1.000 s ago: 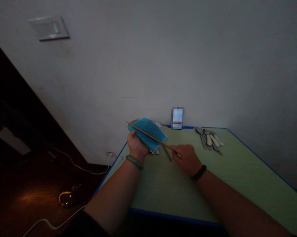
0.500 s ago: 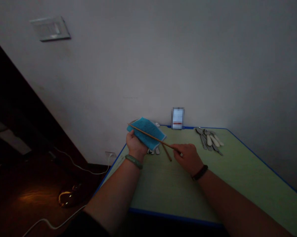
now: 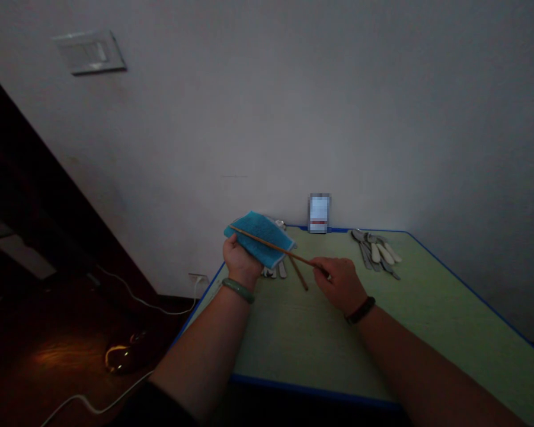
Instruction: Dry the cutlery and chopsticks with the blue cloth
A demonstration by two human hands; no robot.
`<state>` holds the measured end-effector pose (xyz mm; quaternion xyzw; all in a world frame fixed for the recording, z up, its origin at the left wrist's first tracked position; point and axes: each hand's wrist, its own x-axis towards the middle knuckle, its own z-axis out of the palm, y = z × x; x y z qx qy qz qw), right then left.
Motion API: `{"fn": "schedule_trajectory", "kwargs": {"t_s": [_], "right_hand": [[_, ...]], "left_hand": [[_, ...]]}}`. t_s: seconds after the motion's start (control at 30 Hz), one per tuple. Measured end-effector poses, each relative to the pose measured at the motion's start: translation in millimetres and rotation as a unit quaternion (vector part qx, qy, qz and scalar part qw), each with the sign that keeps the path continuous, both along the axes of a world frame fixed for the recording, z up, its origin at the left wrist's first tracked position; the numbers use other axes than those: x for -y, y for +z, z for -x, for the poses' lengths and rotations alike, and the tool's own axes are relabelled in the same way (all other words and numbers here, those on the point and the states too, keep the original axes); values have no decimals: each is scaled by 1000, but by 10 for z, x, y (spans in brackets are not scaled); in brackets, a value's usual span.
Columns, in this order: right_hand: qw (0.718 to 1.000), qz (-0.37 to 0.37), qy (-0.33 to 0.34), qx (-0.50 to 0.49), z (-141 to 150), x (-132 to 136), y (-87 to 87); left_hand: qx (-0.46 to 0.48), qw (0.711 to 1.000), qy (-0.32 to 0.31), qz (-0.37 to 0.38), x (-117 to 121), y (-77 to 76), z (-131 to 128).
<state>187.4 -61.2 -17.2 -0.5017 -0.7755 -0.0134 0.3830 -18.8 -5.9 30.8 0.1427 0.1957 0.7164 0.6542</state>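
Note:
A blue cloth (image 3: 255, 228) with a pale edge lies spread over the palm of my left hand (image 3: 240, 258), whose thumb rests at its near left edge. The other left fingers are hidden under the cloth. A thin brown wooden chopstick (image 3: 293, 255) runs across the cloth's top, its far tip near the left corner. My right hand (image 3: 338, 281) is closed around the chopstick's near end. Below and behind the cloth, a second chopstick (image 3: 300, 276) lies on the table, partly covered from view. Beside it, several cutlery handles (image 3: 275, 271) poke out from under the cloth.
The light green table (image 3: 311, 338) has a blue edge and meets the wall. A pile of metal and white-handled cutlery (image 3: 377, 250) lies at the back right. A phone (image 3: 319, 213) leans upright against the wall. A white cable (image 3: 160, 307) hangs left of the table.
My left hand and the cloth have shifted slightly left. The right hand has stayed almost in place, still gripping the chopstick, which now reaches a little less far over the cloth.

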Motion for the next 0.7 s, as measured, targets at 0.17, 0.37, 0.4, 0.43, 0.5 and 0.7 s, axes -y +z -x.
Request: {"fn": "schedule_trajectory", "kwargs": {"t_s": [0.17, 0.37, 0.4, 0.43, 0.5, 0.7], "right_hand": [[1000, -16, -14, -8, -11, -2, 2], [1000, -14, -10, -14, -26, -5, 10], [1000, -14, -11, -11, -28, -6, 11], [1000, -14, -14, -7, -29, -6, 11], [1000, -17, -18, -4, -31, -6, 7], [1000, -17, -17, -7, -30, -3, -9]], "left_hand": [[1, 1000, -10, -11, 17, 20, 15], [0, 1000, -8, -3, 8, 20, 11], [1, 1000, -4, -4, 3, 15, 12], [2, 1000, 0, -7, -4, 9, 14], [2, 1000, 5, -9, -20, -3, 19], [-4, 1000, 10, -7, -32, -9, 21]]}}
